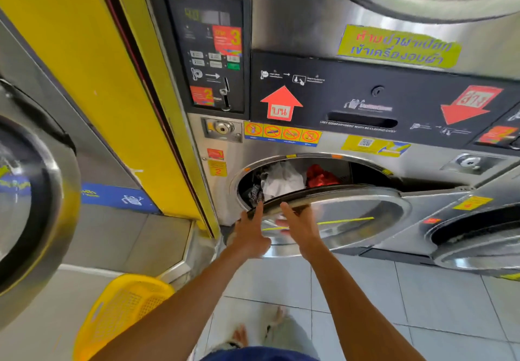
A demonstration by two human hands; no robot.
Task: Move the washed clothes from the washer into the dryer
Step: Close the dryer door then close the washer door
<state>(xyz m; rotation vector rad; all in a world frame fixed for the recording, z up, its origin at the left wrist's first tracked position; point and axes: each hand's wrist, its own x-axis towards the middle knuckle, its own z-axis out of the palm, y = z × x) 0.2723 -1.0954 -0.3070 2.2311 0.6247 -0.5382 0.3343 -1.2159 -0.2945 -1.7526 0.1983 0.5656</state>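
Both arms are stretched toward the round steel door (pixel 337 217) of the lower dryer (pixel 422 160), which is seen partly closed, hinged at its right side, with a gap left at its left edge. The left hand (pixel 250 234) is held at the door's left rim with fingers spread and straight, the fingertips laid against the rim; nothing is gripped. The right hand (pixel 299 227) is placed flat on the door's glass just beside it, fingers extended and apart, likewise gripping nothing.

Through the gap the washed clothes are seen inside the drum: a white garment (pixel 282 180) in the middle, a red garment (pixel 320 176) to its right, and a black-and-white patterned cloth (pixel 254 193) at the lower left edge of the opening, close to the left fingertips.

A yellow plastic laundry basket (pixel 121 312) is seen on the tiled floor (pixel 394 304) at the lower left. A coin control panel (pixel 213 53) is mounted above the opening, left of a red upward arrow sticker (pixel 281 104).
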